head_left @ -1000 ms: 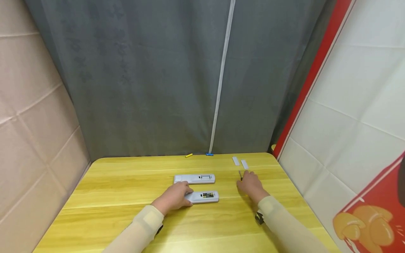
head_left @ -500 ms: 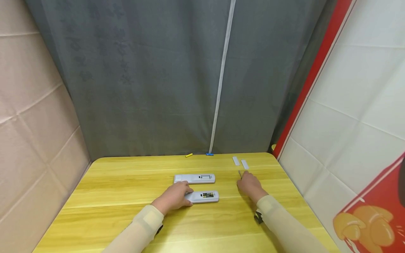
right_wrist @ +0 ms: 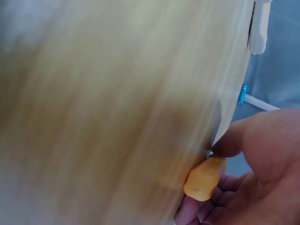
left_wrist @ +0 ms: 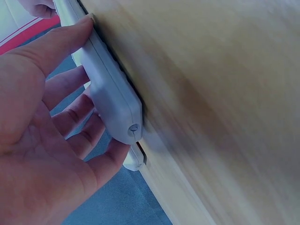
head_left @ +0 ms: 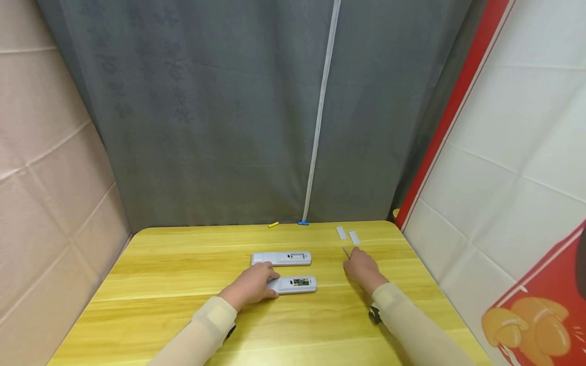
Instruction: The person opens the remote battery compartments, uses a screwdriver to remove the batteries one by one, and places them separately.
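My left hand point(head_left: 251, 287) grips the left end of the nearer white remote control point(head_left: 305, 284), thumb on the near side and fingers on the far side. The remote lies back up, and batteries point(head_left: 301, 282) show in its uncovered compartment. At the right of the table, my right hand point(head_left: 361, 267) holds a small screwdriver point(right_wrist: 205, 179) by its yellow-orange handle between thumb and fingers. Its thin shaft point(head_left: 346, 252) points away from me in the head view. Beyond the nearer remote lies a second white remote control point(head_left: 274, 258), its uncovered compartment without batteries.
Two white battery covers point(head_left: 341, 233) lie past my right hand. A yellow battery point(head_left: 273, 224) and a blue battery point(head_left: 303, 223) are at the far edge of the wooden table point(head_left: 183, 254). Behind hangs a grey curtain point(head_left: 220, 127).
The screwdriver's shaft has swung slightly to the left, and the right hand's fingers have shifted a little. My left hand and both remotes have stayed put.
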A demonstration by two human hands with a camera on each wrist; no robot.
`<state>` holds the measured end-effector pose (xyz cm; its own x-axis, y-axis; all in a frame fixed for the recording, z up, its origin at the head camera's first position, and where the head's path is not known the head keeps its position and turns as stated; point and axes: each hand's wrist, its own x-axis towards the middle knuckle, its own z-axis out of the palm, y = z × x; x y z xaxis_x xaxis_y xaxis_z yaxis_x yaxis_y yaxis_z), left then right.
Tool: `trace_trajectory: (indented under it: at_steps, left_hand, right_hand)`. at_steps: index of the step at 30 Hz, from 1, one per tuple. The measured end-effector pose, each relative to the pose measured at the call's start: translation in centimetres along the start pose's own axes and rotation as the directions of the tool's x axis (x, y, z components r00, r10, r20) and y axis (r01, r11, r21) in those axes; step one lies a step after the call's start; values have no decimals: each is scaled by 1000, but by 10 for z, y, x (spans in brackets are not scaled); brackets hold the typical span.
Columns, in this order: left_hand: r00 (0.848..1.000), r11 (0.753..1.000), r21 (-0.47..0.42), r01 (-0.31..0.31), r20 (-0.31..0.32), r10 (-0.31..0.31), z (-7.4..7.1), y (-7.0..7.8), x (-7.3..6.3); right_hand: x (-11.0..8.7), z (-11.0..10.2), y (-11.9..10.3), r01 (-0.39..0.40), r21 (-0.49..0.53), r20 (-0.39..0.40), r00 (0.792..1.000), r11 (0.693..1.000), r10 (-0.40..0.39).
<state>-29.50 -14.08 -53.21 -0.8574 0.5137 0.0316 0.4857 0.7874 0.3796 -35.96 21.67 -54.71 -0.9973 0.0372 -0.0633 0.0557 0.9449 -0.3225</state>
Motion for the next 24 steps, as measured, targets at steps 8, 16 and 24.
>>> trace_trajectory:
  at_steps: [8,16,24]
  left_hand:
    - [1000,1000,-4,3,-3,-3,0,0,1]
    - [1000,1000,-6,9,4,-9,1,0,0]
    - [1000,1000,-1,2,2,-2,1,-1,1]
  right_hand:
    - [3,1,4,7,6,6,1000,1000,-7]
    - [0,-5,4,14,32,19,1000,999,-14]
    - [-2,-9,5,30,50,14,999,998,-30]
